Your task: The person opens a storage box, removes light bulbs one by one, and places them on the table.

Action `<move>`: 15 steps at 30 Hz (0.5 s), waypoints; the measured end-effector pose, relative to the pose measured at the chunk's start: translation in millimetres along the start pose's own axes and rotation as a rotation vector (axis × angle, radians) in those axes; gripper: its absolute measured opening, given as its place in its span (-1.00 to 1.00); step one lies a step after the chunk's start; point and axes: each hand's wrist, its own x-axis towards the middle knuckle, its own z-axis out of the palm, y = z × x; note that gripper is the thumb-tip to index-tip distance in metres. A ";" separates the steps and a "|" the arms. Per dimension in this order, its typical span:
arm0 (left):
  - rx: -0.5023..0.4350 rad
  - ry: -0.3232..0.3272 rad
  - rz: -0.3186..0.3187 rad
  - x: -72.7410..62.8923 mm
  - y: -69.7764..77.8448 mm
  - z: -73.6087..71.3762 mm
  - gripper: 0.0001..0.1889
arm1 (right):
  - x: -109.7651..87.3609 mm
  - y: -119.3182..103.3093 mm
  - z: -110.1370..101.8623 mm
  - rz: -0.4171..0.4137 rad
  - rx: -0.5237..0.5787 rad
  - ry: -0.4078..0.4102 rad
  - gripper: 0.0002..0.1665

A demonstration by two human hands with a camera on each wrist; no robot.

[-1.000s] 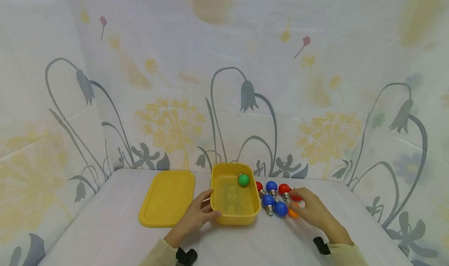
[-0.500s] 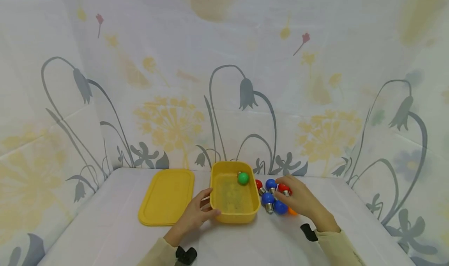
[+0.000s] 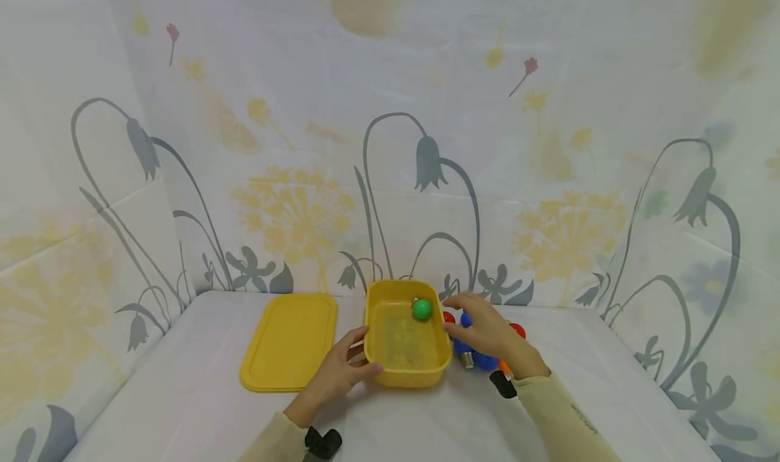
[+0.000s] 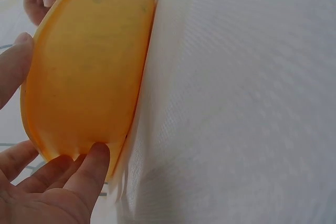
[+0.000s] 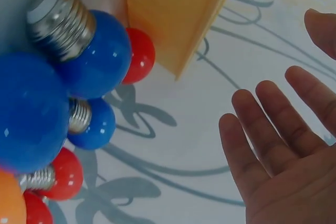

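A yellow plastic box (image 3: 406,379) stands upright in the middle of the table, with a green light bulb (image 3: 422,309) lying inside near its far right corner. My left hand (image 3: 341,372) holds the box at its near left corner; the fingers (image 4: 92,174) lie against the side and the thumb is at the rim. Right at the box's right rim, my right hand (image 3: 484,328) reaches over the bulbs with spread fingers and nothing in its grasp. Beneath it are several bulbs, among them a blue bulb (image 5: 105,56), a red bulb (image 5: 140,56) and an orange bulb (image 5: 9,198), partly hidden in the head view.
Left of the box lies a flat yellow lid (image 3: 289,343). A white cloth (image 3: 390,428) covers the table, and a flower-printed curtain (image 3: 390,177) rises behind and at both sides.
My right hand has moved left from the orange and red bulbs, across the blue ones, to the box's right rim. The left hand has stayed on the box.
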 end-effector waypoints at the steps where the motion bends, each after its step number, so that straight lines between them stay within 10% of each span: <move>1: -0.001 -0.001 0.002 0.1 -0.1 0.0 -0.14 | 2.5 -1.3 1.2 -0.004 0.011 -0.001 -0.50; 15: -0.002 -0.009 0.011 1.2 0.0 0.5 -0.10 | 37.0 1.0 19.9 -0.041 0.026 -0.063 -0.56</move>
